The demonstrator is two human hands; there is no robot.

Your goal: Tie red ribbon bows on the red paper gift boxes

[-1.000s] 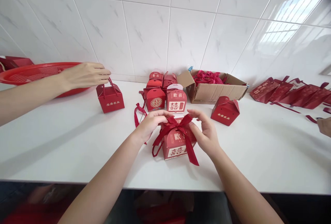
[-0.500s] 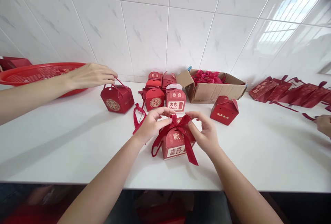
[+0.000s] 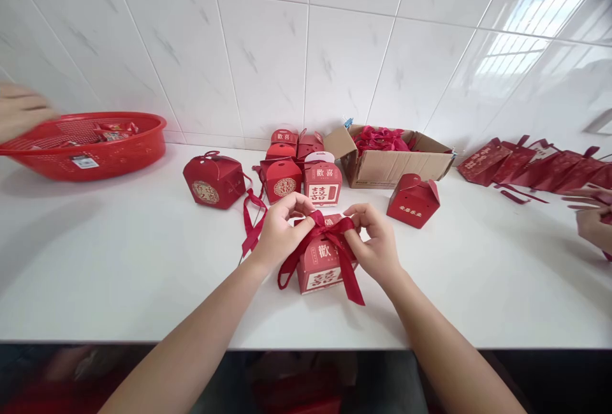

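Note:
In the head view, a red and white gift box (image 3: 321,277) stands upright near the front of the white table. A dark red ribbon (image 3: 351,280) is tied in a bow on its top, with one tail hanging down the front. My left hand (image 3: 287,229) pinches the bow's left loop between thumb and fingers. On the other side my right hand (image 3: 375,238) grips the right loop the same way. Both hands touch the bow just above the box. Left of my left hand lies a loose red ribbon (image 3: 251,226).
A dark red box (image 3: 213,181) and a red plastic basket (image 3: 119,152) stand to the left, near another person's hand (image 3: 23,111). Behind are several small boxes (image 3: 322,184) and a carton (image 3: 401,168) of ribbons. Rightward are a red box (image 3: 414,202), several bags (image 3: 521,165) and another person's hand (image 3: 593,219).
The other person's hand at left has let go of the dark red box's cord and moved left over the basket. My hands stay on the bow, its loops drawn slightly wider.

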